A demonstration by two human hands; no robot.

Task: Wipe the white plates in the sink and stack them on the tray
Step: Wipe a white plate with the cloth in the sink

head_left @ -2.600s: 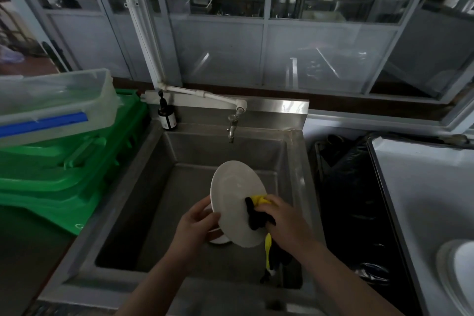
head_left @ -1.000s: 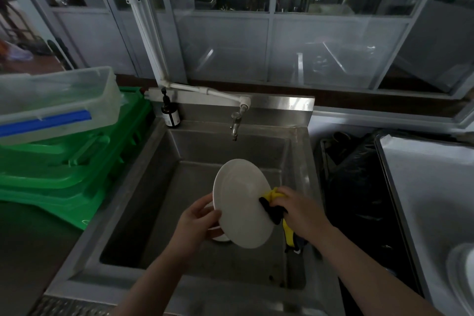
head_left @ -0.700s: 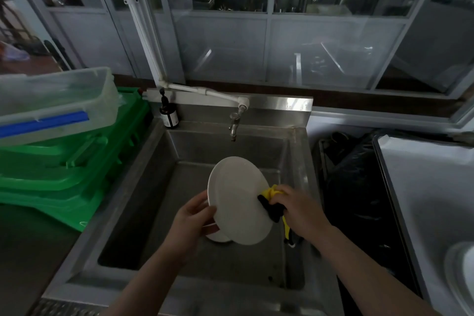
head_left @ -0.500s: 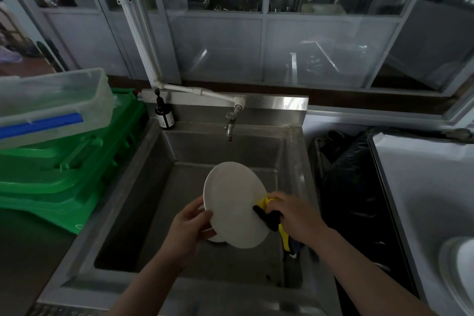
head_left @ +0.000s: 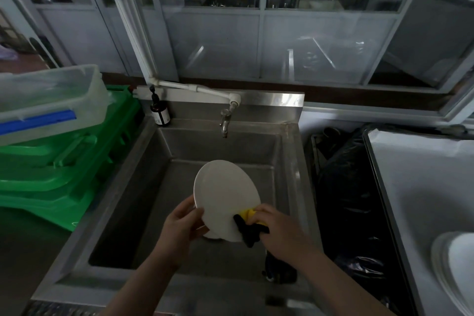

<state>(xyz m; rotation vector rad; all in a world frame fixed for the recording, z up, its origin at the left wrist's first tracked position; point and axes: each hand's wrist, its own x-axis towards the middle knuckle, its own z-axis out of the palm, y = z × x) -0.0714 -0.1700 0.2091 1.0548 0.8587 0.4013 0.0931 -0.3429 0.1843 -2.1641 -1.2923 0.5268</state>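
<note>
Sink fills the centre; one white plate is held tilted above it, hiding most of a second plate beneath. Tray at three o'clock is cut off. Left hand grips the plate's eight-o'clock rim; right hand presses a bunched cloth at five o'clock.

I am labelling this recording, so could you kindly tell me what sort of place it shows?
Probably a commercial kitchen's dishwashing area: a deep stainless steel sink with a wall tap, stacked green plastic crates, and glass partitions onto metal shelving.
</note>
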